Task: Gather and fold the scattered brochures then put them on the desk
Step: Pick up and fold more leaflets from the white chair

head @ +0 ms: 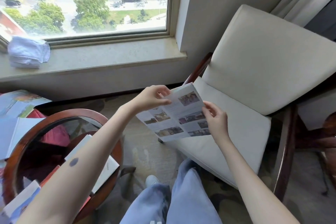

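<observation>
An unfolded brochure (174, 116) with small photos and text hangs in the air over the front edge of a white armchair's seat. My left hand (154, 96) pinches its upper left part, where one panel bends over. My right hand (216, 118) pinches its right edge. More brochures (107, 167) lie on a round glass-topped table (116, 143) at the lower left, partly hidden by my left forearm. Other printed sheets (20, 103) lie further left.
The white armchair (254, 82) with dark wooden arms fills the right side. A stone window sill (109, 56) runs along the back, with a folded white cloth (27, 52) at its left end. My legs in blue jeans (174, 198) are at the bottom, over patterned carpet.
</observation>
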Action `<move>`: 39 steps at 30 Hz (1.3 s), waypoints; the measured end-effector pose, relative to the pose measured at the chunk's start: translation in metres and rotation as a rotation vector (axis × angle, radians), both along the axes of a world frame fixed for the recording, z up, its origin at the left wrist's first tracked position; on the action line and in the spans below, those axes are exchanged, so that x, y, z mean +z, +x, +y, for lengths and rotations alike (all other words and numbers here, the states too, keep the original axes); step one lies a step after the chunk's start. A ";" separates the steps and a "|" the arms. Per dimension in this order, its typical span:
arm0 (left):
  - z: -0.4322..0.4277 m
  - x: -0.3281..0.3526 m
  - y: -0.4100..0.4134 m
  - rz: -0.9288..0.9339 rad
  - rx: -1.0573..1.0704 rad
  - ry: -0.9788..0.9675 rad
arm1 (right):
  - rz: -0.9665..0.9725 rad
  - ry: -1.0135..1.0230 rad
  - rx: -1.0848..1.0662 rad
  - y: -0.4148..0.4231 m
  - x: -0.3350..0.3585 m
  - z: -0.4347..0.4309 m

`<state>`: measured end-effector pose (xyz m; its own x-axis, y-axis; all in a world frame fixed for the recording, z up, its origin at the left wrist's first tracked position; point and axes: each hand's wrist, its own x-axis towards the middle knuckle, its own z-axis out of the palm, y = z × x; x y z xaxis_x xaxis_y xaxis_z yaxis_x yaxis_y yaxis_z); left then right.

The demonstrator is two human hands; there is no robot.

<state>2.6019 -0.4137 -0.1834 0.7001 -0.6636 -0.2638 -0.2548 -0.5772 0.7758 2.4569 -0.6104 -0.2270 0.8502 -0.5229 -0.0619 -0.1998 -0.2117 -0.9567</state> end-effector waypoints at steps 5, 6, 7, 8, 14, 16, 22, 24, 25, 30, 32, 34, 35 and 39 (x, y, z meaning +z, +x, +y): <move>0.044 -0.027 0.007 0.034 -0.032 0.244 | -0.091 0.133 -0.116 -0.004 0.014 -0.019; 0.050 -0.030 0.005 0.074 -0.005 0.240 | -0.091 0.133 -0.134 -0.005 0.015 -0.020; 0.053 -0.034 0.004 0.109 0.023 0.222 | -0.086 0.123 -0.143 -0.006 0.015 -0.021; 0.054 -0.036 0.002 0.146 0.048 0.200 | -0.077 0.110 -0.145 -0.006 0.014 -0.020; 0.040 -0.027 -0.014 0.455 0.178 -0.077 | 0.000 0.068 -0.027 -0.010 0.006 0.011; 0.031 -0.022 -0.018 0.509 0.229 -0.145 | 0.024 0.102 0.039 -0.012 0.001 0.030; 0.011 -0.012 -0.029 0.812 0.309 -0.396 | 0.042 0.209 0.134 -0.011 0.001 0.068; 0.016 -0.014 -0.034 0.652 0.383 -0.417 | 0.052 0.315 0.105 -0.008 0.003 0.070; 0.022 -0.017 -0.036 0.530 0.478 -0.436 | 0.069 0.376 0.105 -0.006 0.004 0.071; 0.064 -0.041 -0.054 0.136 0.817 -0.228 | 0.181 0.568 0.143 0.005 0.004 0.081; 0.083 -0.045 -0.064 0.312 0.884 -0.236 | 0.224 0.562 0.168 0.013 0.003 0.091; 0.101 -0.045 -0.073 0.460 0.929 -0.330 | 0.257 0.558 0.208 0.020 0.005 0.106; 0.111 -0.045 -0.077 0.466 0.954 -0.360 | 0.266 0.572 0.224 0.023 0.006 0.115; 0.149 -0.033 -0.086 0.337 1.079 -0.348 | 0.331 0.598 0.359 0.041 0.011 0.150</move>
